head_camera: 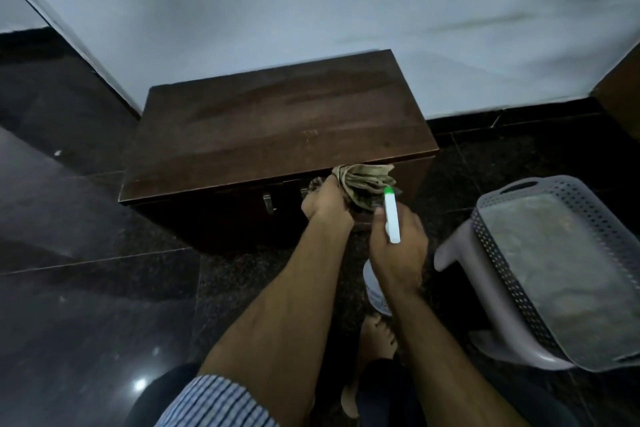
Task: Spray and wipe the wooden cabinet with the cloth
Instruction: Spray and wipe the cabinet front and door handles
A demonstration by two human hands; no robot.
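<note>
A low dark wooden cabinet [270, 128] stands on the floor against the white wall, its top showing faint streaks. My left hand [325, 204] grips a bunched olive cloth [363, 184] pressed against the upper front of the cabinet, just under the top's front edge and right of two metal handles [268, 203]. My right hand [398, 250] holds a white spray bottle [391, 215] with a green nozzle tip, close beside the cloth; the bottle's body shows below my wrist.
A grey perforated plastic basket [554, 270] rests on a grey plastic stool [457, 250] at the right. Dark polished stone floor [86, 253] surrounds the cabinet. Brown furniture [623, 94] juts in at the far right. My bare foot [377, 333] is below my hands.
</note>
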